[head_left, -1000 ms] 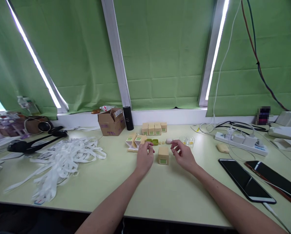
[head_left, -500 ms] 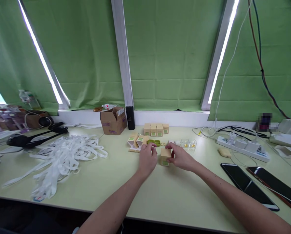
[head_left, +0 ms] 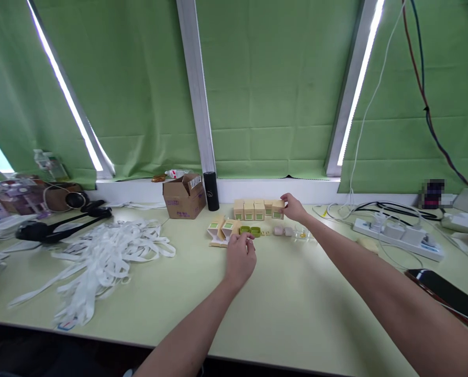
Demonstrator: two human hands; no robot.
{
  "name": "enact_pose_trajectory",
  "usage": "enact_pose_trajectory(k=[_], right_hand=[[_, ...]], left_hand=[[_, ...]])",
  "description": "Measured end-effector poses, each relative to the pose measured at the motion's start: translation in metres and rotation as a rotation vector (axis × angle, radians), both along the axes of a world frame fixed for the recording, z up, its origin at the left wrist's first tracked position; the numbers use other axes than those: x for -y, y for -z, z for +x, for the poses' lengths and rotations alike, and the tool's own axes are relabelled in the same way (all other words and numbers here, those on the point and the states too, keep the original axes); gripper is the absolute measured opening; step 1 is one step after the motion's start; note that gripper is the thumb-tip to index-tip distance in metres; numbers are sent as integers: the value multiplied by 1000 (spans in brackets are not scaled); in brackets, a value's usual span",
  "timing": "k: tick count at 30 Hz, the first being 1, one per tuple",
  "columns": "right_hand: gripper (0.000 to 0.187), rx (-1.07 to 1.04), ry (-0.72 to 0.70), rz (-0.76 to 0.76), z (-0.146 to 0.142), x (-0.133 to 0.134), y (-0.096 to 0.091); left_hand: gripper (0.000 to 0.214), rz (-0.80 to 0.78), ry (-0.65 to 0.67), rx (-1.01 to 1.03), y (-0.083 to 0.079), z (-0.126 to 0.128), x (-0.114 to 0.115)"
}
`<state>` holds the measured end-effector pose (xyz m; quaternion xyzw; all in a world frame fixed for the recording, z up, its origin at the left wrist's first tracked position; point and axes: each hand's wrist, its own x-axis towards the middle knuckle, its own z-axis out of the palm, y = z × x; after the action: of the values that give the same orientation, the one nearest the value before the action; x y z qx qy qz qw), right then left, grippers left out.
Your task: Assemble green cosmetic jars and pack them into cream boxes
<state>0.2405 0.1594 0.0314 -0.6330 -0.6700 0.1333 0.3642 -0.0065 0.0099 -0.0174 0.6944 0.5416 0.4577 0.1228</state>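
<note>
Gripping a small box [head_left: 278,208] against the end of the row of boxes [head_left: 253,209], my right hand [head_left: 293,207] reaches ahead. My left hand [head_left: 241,256] is curled and I cannot tell if it holds anything. Just beyond it, two open cartons [head_left: 220,229] look still unfilled.

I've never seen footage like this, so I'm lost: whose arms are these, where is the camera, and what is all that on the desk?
There is no machine here. These are a person's two bare arms, filmed by one camera worn on their head, looking forward and down. The right hand reaches across the pale green table and grips a small tan box at the right end of a row of similar boxes. The left hand rests nearer, fingers curled beside two green pieces; whether it holds anything is unclear. Around them lie a heap of white straps, an open cardboard box, a black cylinder, a power strip and a dark phone.
</note>
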Motion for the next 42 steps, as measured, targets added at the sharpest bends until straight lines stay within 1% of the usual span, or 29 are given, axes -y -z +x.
enact_pose_trajectory(k=[3,6,10,13,16,18,21,27,34,38,40,42], right_hand=[[50,8,30,-9,-2,-13,18],[48,36,27,-36,-7,-16,34],[41,97,6,-43,-11,-11,45],[33,157,7,-47,-10,-4,45],[18,221,-13,-98,-8,2,44],[13,256,-33,-129,-8,5,45],[20,290,-33,-142,-13,5,45],[37,317,-15,-133,-27,-3,43],[38,319,12,-118,-32,-3,36],[37,311,27,-54,-36,13,34],[37,305,30,18,-40,31,34],[36,301,30,91,-46,54,33]], left_hand=[[22,3,-6,3,0,0,1],[22,-4,-3,-8,0,0,3],[22,-2,6,-17,-2,1,5],[22,11,14,-6,-1,1,4],[21,21,26,-13,0,2,2],[21,22,34,-17,1,3,1],[20,25,39,-16,3,3,0],[21,12,38,-26,5,0,-2],[21,10,50,-71,2,2,1],[20,-10,64,-129,2,2,1],[20,-23,77,-164,3,3,0],[19,-37,89,-206,5,4,0]])
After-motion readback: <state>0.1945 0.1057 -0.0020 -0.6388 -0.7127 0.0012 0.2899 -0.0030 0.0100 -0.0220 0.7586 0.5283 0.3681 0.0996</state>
